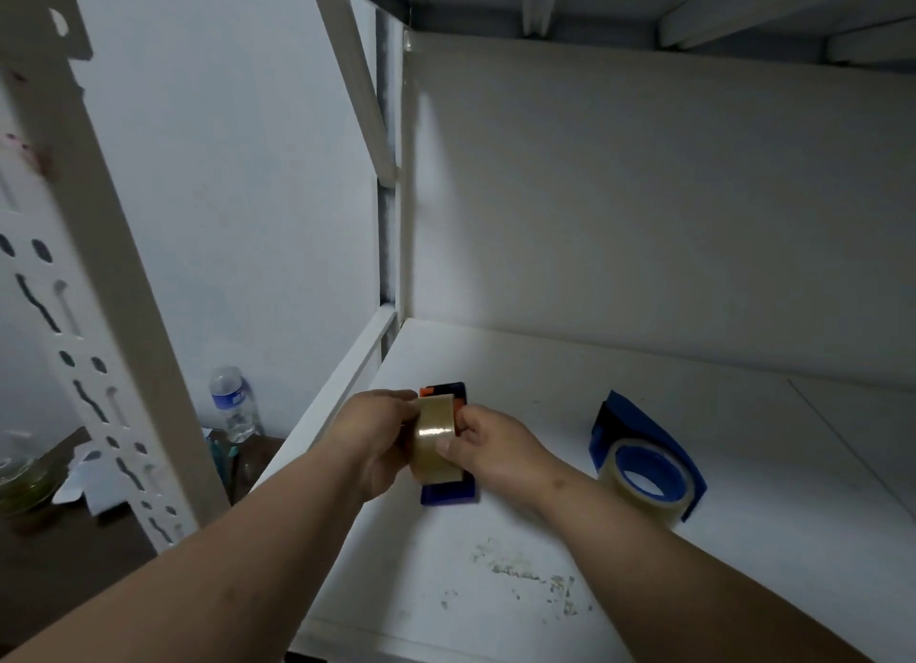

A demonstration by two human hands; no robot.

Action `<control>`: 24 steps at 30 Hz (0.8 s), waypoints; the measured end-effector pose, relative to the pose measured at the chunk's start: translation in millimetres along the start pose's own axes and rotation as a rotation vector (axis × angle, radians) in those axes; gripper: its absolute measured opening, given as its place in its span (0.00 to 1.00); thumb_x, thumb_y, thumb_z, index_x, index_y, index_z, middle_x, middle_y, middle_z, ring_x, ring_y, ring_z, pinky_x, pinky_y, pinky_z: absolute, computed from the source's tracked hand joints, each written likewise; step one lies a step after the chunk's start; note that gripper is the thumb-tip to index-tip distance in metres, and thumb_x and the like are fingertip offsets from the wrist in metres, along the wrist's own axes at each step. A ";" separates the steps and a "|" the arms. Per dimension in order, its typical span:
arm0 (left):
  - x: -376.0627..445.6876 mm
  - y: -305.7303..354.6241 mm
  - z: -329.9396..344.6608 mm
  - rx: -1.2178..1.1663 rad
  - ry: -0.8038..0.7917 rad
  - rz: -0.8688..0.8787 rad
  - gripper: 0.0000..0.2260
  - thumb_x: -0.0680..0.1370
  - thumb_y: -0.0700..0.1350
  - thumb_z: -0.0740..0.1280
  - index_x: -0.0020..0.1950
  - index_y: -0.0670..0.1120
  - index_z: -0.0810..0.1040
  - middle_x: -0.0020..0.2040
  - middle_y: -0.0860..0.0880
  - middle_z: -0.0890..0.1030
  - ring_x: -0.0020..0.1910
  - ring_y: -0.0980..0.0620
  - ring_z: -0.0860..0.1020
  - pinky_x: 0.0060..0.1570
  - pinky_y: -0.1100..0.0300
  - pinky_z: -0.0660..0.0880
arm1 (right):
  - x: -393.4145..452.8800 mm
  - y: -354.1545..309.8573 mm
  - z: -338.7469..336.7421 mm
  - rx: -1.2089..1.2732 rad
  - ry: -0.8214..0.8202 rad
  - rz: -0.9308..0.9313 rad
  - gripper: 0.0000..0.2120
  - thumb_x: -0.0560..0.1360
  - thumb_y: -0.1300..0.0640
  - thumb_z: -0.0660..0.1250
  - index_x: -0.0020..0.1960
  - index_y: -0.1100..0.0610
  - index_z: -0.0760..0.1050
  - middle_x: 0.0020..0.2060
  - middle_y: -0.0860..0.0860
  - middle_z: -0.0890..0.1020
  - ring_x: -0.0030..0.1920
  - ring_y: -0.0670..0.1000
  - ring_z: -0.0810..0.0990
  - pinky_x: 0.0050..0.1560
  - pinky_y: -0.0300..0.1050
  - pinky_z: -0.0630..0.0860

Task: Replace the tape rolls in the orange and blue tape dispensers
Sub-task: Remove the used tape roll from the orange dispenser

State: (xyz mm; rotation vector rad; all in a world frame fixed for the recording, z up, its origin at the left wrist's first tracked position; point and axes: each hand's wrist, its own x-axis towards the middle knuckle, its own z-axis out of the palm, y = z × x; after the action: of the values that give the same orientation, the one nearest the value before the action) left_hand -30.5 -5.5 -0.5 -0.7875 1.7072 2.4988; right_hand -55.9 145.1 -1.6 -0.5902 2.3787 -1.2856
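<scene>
Head view: left hand [379, 434] and right hand [488, 444] jointly grip a glossy, clear tape roll [436, 437] held on edge above the orange-and-dark dispenser [448, 464] on the scuffed white shelf [520, 563]. To the right lies the blue dispenser [649, 444], wedge-shaped, carrying a translucent ring-shaped roll [644, 484].

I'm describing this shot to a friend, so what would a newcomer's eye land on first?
Both hands, left and right, grip a clear tape roll over the orange dispenser near the shelf's left edge. To the right lies the blue dispenser with a roll in it.
</scene>
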 end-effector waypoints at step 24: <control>9.3 -30.2 0.5 1.262 -0.065 0.718 0.18 0.78 0.44 0.63 0.68 0.52 0.74 0.57 0.51 0.82 0.53 0.46 0.80 0.52 0.59 0.73 | -27.1 35.5 -18.8 -0.292 0.367 0.225 0.24 0.78 0.54 0.57 0.74 0.44 0.58 0.63 0.54 0.75 0.55 0.53 0.76 0.52 0.42 0.69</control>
State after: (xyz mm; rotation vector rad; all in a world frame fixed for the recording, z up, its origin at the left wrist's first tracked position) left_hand -30.1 4.7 -30.4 0.0633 3.1852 0.9780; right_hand -49.1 189.9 -18.8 -0.1599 2.8647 -1.0264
